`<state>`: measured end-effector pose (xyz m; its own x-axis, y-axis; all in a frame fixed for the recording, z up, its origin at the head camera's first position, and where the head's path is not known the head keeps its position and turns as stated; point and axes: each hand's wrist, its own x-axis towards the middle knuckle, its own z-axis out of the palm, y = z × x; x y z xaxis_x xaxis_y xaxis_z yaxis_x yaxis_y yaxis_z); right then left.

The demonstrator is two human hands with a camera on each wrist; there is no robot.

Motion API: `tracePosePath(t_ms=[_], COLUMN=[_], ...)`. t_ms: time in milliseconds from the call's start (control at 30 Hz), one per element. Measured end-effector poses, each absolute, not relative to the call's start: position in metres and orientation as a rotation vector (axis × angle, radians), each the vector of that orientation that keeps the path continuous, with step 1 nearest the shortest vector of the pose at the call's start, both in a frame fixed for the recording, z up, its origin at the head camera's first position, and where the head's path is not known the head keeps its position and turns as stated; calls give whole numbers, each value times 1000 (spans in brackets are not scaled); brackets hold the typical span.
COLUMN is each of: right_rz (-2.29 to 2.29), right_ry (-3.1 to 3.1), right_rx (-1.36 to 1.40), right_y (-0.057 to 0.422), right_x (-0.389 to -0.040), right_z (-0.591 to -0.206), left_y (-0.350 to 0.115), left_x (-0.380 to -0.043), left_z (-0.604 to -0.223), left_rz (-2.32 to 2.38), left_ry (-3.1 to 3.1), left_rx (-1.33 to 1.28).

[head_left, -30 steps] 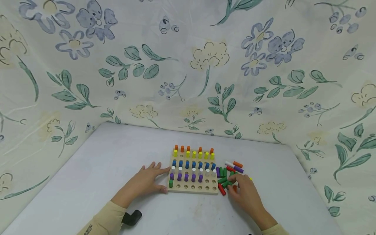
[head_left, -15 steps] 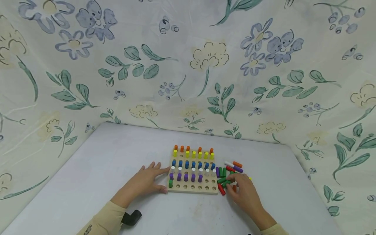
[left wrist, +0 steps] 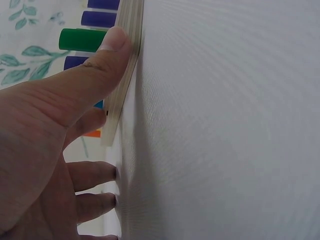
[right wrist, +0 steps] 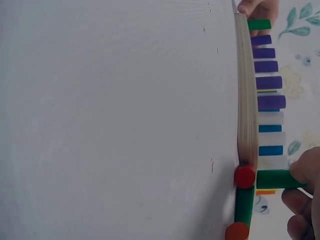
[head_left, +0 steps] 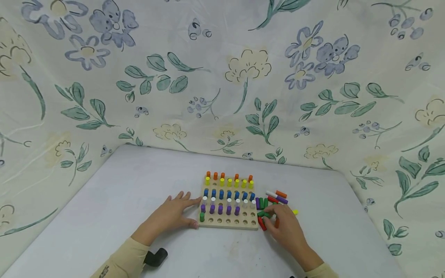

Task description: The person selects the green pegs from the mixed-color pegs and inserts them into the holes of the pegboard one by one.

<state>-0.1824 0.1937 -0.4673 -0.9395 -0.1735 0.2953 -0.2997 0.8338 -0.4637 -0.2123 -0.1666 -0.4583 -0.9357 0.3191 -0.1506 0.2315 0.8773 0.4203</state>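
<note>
- Pegboard (head_left: 229, 226) lies flat on the bench (head_left: 163, 162), its pegs standing upright in colour rows: orange at the far edge, then yellow, blue, white and purple, with a lone green peg (head_left: 202, 217) in the near-left corner.
- The left hand (head_left: 172, 212) is spread, fingers straight, grasping nothing; its thumb and index finger rest against the pegboard's left side, probably to keep it from sliding.
- The right hand (head_left: 286, 222) is closed to a pinch, fingertips near the upper end of another green peg (right wrist: 275, 179), held upright in the right wrist view. A hold that high likely leaves the lower end free; whether it touches anything there, I cannot tell.
- Loose pegs lie in a cluster right of the pegboard, presumably for short reach: a red peg (head_left: 262, 224) just beside the near-right corner, a white peg (head_left: 271, 194) and an orange peg (head_left: 281, 194) farther back.
- Against the frame half a second ago, the right hand sits slightly nearer the pegboard, baring more of a yellow peg (head_left: 295, 212); left hand and pegboard look unmoved.
</note>
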Motion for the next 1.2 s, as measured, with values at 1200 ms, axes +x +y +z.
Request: tracePosePath(t_ms=[1200], right_rz=[767], right_ry=[-2714], right_rx=[547], right_y=[162], right_x=[-187], right_z=[-472], left_y=[-166], left_x=[-212], left_z=[-459], left_rz=[579], left_ry=[2837], left_rx=[402])
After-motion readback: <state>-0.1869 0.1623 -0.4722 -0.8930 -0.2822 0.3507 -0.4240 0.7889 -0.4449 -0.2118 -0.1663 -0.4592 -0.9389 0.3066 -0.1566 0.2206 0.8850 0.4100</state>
